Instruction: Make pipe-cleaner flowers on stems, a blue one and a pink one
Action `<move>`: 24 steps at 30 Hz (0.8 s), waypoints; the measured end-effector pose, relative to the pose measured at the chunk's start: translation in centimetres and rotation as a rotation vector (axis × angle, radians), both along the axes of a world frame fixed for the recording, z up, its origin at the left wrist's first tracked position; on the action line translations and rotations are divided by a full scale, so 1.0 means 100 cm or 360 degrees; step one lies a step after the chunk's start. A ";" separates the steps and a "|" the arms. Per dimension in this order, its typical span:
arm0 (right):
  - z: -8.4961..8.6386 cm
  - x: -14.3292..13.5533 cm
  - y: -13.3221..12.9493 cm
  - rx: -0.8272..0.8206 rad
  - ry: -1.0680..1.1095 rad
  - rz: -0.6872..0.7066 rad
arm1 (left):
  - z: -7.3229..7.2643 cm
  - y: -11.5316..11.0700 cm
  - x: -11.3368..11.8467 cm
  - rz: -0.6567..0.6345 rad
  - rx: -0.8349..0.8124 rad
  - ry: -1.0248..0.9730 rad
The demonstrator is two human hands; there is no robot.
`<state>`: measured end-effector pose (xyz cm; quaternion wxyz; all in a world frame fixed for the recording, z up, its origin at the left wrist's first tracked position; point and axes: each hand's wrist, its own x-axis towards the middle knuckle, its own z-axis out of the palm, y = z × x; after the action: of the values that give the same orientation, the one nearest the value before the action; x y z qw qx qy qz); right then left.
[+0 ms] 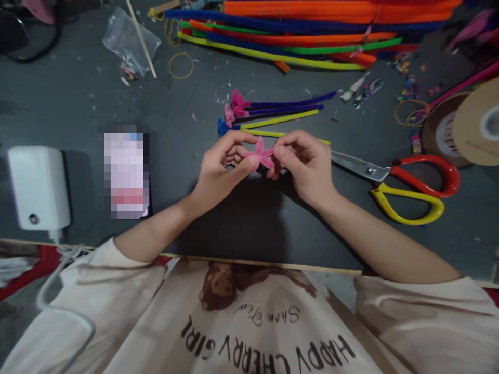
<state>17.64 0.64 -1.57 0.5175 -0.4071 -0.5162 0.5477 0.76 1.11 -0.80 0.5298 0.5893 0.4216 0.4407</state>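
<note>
Between my two hands, a little above the dark table, is a pink pipe-cleaner flower (260, 154) with several pointed petals. My left hand (233, 158) pinches its left side between thumb and fingers. On the other side, my right hand (302, 161) grips the tip of a right-hand petal with thumb and forefinger. Just beyond the hands lie finished-looking pipe-cleaner flowers: pink heads (238, 105) on purple stems, and a blue head (223, 127) by yellow-green stems (278, 120). Scissors (370, 170) with one red and one yellow handle lie right of my right hand, blade tips hidden behind it.
Bundled orange, blue, green and yellow pipe cleaners (296, 39) stretch across the back. Ribbon spools (477, 122) stand at the right. A phone (125, 174) and a white power bank (39, 187) with a cable lie left. A plastic bag (130, 41), a stick and rubber bands (181, 66) are back left.
</note>
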 end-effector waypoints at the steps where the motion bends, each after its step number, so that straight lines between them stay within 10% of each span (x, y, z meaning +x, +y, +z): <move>1: 0.000 0.000 0.000 0.0004 0.0012 -0.0014 | -0.001 0.000 0.000 -0.0007 -0.0002 -0.0001; 24: 0.004 0.004 0.002 0.0051 -0.0087 0.0199 | 0.010 -0.001 0.000 -0.0135 -0.0429 -0.0052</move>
<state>18.08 0.81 -1.18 0.4745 -0.3806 -0.5633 0.5591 0.76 1.02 0.20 0.6292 0.5228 0.4429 0.3669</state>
